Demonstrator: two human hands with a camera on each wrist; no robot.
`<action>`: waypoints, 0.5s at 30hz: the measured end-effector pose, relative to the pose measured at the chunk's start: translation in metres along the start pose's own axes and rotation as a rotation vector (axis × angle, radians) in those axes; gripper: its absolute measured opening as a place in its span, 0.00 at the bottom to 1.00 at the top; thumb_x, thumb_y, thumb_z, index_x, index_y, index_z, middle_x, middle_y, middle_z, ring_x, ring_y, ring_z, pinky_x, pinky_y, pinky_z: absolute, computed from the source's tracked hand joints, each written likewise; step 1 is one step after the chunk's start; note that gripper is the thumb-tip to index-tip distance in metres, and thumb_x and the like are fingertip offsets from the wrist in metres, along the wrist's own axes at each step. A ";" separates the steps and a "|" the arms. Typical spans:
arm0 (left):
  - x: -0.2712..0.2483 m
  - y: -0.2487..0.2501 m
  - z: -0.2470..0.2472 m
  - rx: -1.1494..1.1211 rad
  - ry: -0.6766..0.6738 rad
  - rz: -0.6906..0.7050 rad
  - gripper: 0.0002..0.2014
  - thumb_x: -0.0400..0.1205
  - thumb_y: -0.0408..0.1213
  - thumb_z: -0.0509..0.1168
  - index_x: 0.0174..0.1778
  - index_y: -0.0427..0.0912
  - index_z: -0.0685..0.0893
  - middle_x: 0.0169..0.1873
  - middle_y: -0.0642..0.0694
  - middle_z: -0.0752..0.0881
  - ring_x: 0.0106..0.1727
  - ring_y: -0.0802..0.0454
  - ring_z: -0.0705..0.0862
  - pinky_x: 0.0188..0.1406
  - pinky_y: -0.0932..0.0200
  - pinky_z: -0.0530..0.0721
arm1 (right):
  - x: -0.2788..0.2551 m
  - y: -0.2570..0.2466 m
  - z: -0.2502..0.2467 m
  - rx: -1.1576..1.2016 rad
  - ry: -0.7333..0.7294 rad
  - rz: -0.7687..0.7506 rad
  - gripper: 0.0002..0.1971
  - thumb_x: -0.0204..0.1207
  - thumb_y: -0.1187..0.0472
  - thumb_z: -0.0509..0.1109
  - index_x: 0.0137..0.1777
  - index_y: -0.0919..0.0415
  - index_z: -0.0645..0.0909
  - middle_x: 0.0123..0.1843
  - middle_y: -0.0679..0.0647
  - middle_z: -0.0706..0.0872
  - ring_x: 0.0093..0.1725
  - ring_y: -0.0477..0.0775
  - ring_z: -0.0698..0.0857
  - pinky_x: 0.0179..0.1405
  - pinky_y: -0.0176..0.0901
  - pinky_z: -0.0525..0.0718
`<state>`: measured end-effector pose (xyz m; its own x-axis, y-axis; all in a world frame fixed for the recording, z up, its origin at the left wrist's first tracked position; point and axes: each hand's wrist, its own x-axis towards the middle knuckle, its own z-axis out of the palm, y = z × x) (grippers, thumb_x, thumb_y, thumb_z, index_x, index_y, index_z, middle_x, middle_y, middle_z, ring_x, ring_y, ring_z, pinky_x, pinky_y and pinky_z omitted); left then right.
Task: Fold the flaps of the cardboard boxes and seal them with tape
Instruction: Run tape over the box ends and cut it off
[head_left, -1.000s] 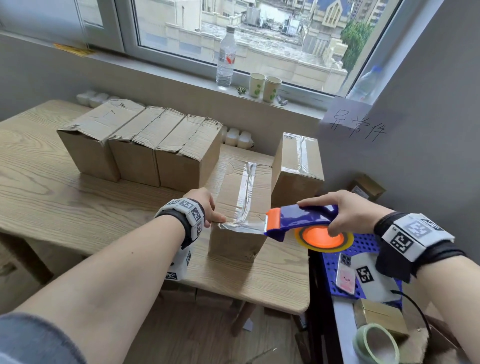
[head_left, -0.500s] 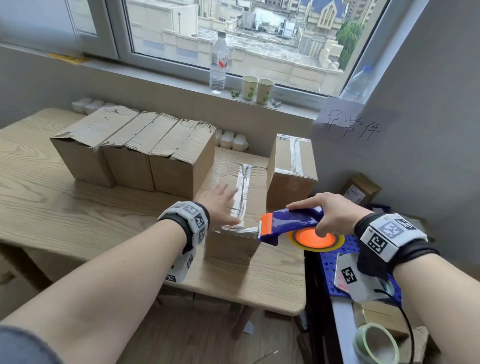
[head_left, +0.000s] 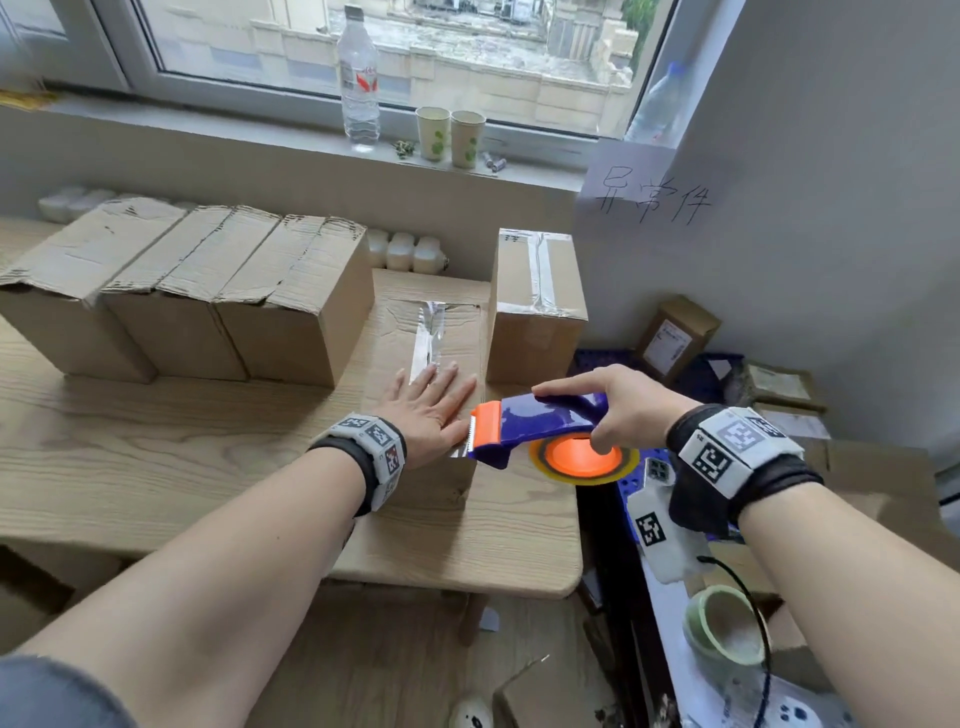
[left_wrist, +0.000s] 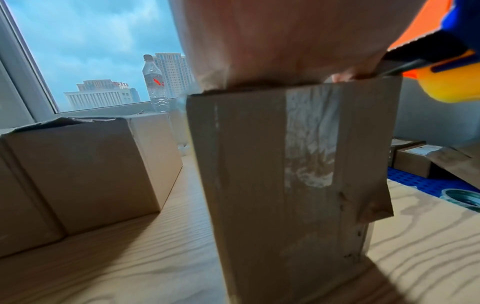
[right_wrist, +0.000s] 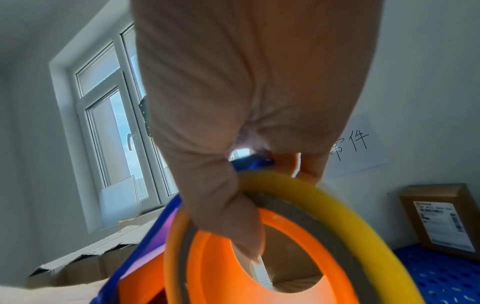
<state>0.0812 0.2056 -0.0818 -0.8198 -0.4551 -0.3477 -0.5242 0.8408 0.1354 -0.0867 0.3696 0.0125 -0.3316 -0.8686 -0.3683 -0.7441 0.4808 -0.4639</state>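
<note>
A cardboard box (head_left: 452, 332) stands near the table's right front, with a strip of clear tape (head_left: 430, 332) down its top seam. My left hand (head_left: 431, 405) lies flat on the near end of that top, fingers straight, pressing the tape. From the left wrist view the box's front face (left_wrist: 285, 174) carries a tape end (left_wrist: 311, 139). My right hand (head_left: 618, 410) grips a blue and orange tape dispenser (head_left: 540, 421) at the box's near right corner; its yellow roll (right_wrist: 337, 216) fills the right wrist view. A taped box (head_left: 540, 296) stands to the right.
Three untaped boxes (head_left: 192, 291) stand in a row at the left on the wooden table (head_left: 156, 457). A bottle (head_left: 358, 78) and two paper cups (head_left: 449, 135) sit on the sill. Right of the table lie a blue mat (head_left: 706, 374), small parcels (head_left: 675, 338) and a green tape roll (head_left: 722, 629).
My left hand has let go of the box's near corner and moved up onto the top, flattening over the tape. The dispenser has drawn slightly back and right from the box.
</note>
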 end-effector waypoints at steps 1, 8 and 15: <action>-0.001 -0.001 0.000 -0.005 0.004 -0.004 0.29 0.86 0.59 0.38 0.82 0.60 0.35 0.82 0.53 0.34 0.83 0.52 0.34 0.81 0.44 0.34 | 0.000 0.001 0.000 0.007 -0.003 0.000 0.42 0.59 0.77 0.68 0.66 0.32 0.78 0.54 0.36 0.81 0.36 0.40 0.80 0.29 0.31 0.74; -0.002 -0.004 0.001 -0.012 0.005 -0.011 0.30 0.85 0.60 0.38 0.81 0.61 0.34 0.82 0.54 0.34 0.83 0.53 0.34 0.81 0.45 0.35 | -0.003 0.007 -0.002 -0.002 -0.004 -0.022 0.43 0.58 0.76 0.69 0.65 0.28 0.77 0.52 0.35 0.79 0.38 0.41 0.80 0.32 0.30 0.75; 0.002 -0.008 0.003 -0.031 0.013 -0.021 0.31 0.85 0.62 0.40 0.81 0.61 0.35 0.82 0.56 0.35 0.83 0.54 0.35 0.81 0.48 0.34 | -0.026 0.041 -0.018 -0.035 0.008 0.067 0.45 0.56 0.77 0.68 0.59 0.22 0.76 0.46 0.31 0.81 0.38 0.54 0.85 0.32 0.44 0.81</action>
<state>0.0845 0.1995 -0.0863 -0.8114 -0.4761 -0.3390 -0.5478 0.8218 0.1570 -0.1186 0.4093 0.0174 -0.3864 -0.8354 -0.3909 -0.7398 0.5338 -0.4095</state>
